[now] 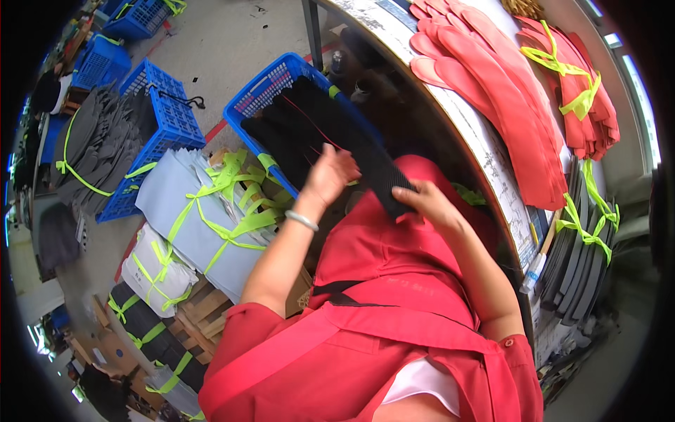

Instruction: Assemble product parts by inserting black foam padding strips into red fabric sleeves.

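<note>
My right hand (429, 202) pinches the near end of a black ribbed fabric strip (376, 165) between thumb and fingers, above my red-clothed lap. The strip runs up and leftward over a blue plastic basket (261, 83). In that basket lies more black fabric (281, 123), crossed by a thin red line. My left hand (330, 174), with a pale bangle at its wrist, hovers beside the strip. Its fingers are loosely bent and apart, with nothing visible in them; its palm side is partly hidden.
On the right, a worktable (485, 133) carries coral fabric pieces (485, 77) and a tied coral bundle (580, 105). Tied dark strips (583, 246) hang at its edge. Tied pale-blue fabric (183, 204) stands at left, near another blue basket (169, 116) with grey pieces.
</note>
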`<action>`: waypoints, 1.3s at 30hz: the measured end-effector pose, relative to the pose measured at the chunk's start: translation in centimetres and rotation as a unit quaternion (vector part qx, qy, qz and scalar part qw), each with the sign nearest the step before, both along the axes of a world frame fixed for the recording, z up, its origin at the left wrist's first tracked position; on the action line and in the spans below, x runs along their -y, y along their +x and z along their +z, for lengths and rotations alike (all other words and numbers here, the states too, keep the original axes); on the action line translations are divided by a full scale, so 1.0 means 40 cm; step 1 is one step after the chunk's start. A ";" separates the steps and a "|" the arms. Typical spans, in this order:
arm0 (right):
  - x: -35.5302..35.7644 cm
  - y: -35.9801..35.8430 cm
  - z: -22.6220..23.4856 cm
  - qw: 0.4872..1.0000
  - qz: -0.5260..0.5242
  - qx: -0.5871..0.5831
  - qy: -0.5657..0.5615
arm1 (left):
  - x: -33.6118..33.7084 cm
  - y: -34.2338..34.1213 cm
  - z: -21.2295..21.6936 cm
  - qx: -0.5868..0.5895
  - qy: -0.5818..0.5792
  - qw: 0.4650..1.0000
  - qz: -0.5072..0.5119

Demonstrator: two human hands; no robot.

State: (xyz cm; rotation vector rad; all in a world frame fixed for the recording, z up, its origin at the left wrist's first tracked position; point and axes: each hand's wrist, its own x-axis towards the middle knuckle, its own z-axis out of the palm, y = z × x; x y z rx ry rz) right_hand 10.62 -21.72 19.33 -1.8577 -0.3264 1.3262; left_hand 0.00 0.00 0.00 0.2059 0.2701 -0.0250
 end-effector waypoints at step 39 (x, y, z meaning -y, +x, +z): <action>0.492 0.203 0.110 0.606 -0.248 0.734 -0.180 | -0.002 -0.151 -0.131 -0.347 0.292 0.890 -0.055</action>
